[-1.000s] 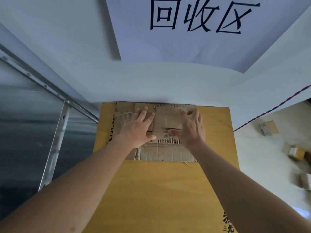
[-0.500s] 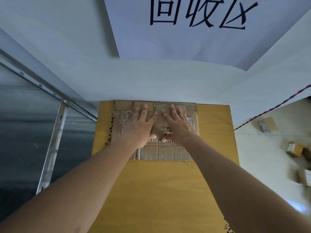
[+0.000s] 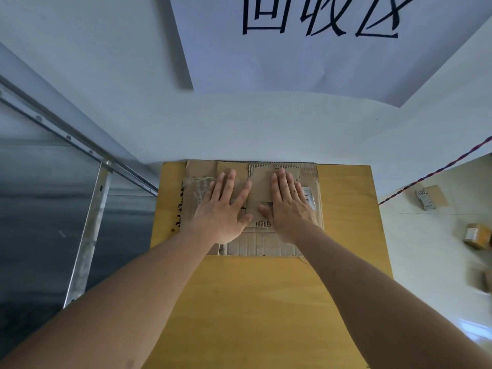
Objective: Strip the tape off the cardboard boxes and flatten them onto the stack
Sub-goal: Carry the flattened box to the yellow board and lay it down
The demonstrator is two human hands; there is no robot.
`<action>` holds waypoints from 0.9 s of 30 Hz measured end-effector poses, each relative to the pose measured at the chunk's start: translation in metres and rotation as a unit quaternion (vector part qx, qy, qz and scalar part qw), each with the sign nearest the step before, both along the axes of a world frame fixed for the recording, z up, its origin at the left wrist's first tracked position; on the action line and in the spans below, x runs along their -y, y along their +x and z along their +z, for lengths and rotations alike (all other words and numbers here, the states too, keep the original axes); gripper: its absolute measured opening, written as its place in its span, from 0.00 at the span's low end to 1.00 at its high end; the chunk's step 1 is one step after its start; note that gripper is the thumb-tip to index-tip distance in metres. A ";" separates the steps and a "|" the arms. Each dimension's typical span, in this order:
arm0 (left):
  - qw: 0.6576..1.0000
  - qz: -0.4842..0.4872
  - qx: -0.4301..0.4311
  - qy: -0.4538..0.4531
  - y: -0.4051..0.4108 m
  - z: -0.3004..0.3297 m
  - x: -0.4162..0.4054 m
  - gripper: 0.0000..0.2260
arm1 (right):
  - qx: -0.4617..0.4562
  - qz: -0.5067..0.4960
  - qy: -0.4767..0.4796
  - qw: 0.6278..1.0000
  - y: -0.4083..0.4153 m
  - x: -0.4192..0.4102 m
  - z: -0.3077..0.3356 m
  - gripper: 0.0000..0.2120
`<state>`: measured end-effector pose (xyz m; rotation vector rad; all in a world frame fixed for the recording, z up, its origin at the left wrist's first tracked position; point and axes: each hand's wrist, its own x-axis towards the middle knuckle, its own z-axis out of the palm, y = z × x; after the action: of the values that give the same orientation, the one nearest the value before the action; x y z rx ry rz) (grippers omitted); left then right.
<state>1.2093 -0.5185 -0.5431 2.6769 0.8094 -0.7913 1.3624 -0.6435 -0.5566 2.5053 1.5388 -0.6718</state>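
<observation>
From the head camera, both forearms reach forward over a yellow board that lies flat against the foot of a white wall. At the board's far end sits a stack of flattened cardboard, its far edge touching the wall. On top of the stack lies a smaller flattened box, torn along its corrugated edges.

The left hand lies palm down on the box's left part, fingers straight and spread, gripping nothing. The right hand lies palm down just beside it on the right part, fingers straight and close together, thumb tucked toward the left hand; it too grips nothing. The two thumbs are near each other but apart.

A piece of clear tape clings to the stack's left side, beside the left hand. A white barcode label shows at the right hand's outer edge.

On the wall above hangs a white sign with large black characters. A metal frame stands at the left. A twisted cord runs across at the right, over a pale floor where small boxes lie scattered, well apart from the board.
</observation>
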 end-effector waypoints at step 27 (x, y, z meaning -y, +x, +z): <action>0.981 0.026 0.186 0.056 -0.028 0.179 0.054 0.28 | -0.015 -0.040 0.139 0.989 -0.057 0.043 0.196 0.20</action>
<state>1.1815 -0.5721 -0.3640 2.7626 0.8398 -0.2243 1.3055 -0.6868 -0.3609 2.7817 1.6524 -0.5386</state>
